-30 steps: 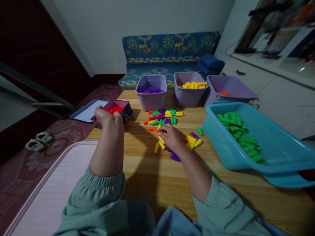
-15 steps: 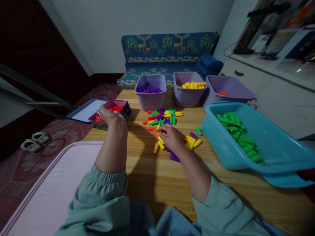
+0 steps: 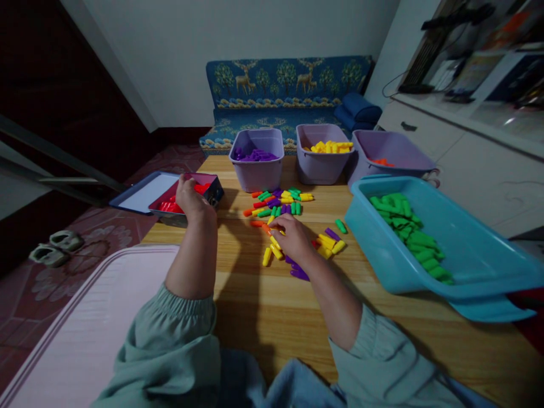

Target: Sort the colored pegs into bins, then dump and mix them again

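Observation:
My left hand (image 3: 190, 198) is over the right side of an open tin box (image 3: 215, 195) holding red plastic pieces (image 3: 170, 205). Its fingers look loosely extended, partly turned away from me, and no piece shows in them. On the wooden table my right hand (image 3: 292, 237) reaches into the scattered small plastic pieces, thumb and forefinger pinched at the end of an orange piece (image 3: 266, 228). Yellow pieces (image 3: 275, 249) lie just below those fingertips. Purple pieces (image 3: 299, 273) are partly hidden under the wrist, and more yellow pieces (image 3: 327, 243) lie to its right.
Purple bins hold purple pieces (image 3: 257, 155), yellow pieces (image 3: 331, 147) and orange pieces (image 3: 382, 162) along the back. A turquoise tub (image 3: 378, 263) with green pieces (image 3: 408, 226) stands right. Mixed pieces (image 3: 276, 202) lie mid-table; a pink lid (image 3: 97, 317) is at left.
My left hand has shifted from the red pieces toward the right side of the tin, its fingers drawn up. My right hand stays at the orange piece. The whole view has slid slightly left.

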The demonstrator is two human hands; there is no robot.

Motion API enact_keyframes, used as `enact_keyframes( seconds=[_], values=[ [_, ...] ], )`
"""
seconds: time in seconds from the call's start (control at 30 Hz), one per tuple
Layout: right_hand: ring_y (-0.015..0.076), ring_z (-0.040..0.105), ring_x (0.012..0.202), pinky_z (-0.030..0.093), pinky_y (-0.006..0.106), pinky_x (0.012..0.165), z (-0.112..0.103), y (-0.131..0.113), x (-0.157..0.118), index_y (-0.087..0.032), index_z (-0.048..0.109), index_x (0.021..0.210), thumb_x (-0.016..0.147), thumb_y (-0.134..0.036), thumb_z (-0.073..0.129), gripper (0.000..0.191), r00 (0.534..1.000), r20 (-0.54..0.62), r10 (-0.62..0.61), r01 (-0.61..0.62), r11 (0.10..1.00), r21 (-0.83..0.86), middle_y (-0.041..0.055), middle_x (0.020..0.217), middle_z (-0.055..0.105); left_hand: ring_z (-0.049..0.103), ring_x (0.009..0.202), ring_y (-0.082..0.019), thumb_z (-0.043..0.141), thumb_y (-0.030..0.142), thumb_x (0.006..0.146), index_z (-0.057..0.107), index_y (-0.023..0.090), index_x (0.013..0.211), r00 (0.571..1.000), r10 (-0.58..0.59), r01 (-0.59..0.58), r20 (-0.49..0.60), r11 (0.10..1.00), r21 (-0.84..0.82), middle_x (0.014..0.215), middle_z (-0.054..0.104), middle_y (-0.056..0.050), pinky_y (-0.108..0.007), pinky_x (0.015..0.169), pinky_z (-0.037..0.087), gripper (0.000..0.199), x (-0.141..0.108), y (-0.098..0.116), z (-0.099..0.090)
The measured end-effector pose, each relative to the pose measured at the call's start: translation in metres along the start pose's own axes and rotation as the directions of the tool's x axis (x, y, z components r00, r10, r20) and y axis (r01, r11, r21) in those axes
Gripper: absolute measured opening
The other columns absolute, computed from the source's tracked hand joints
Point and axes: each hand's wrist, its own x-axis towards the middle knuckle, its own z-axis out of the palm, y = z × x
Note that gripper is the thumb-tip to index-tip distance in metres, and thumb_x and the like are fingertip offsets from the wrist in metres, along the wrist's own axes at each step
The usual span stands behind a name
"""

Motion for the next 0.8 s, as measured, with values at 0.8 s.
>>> enact_keyframes(
  seconds=[0.8],
  values=[
    [0.0183,0.056,0.124,0.04,0.036,0.108,-0.048,0.037,0.021,-0.017,0.051,0.129,0.095,-0.041,0.042,0.043,0.677,0.147,0.721,-0.236,0.023,0.972,0.0143,0.144,0.048,0.059,0.085,-0.012,0.048,0.01,0.066,0.062,0.015,0.108,0.992,-0.1,0.098,-0.075,0.994,-0.04,0.1,0.064,-0.003,-0.021,0.074,0.048,0.045,-0.041,0.037,-0.005]
  ],
)
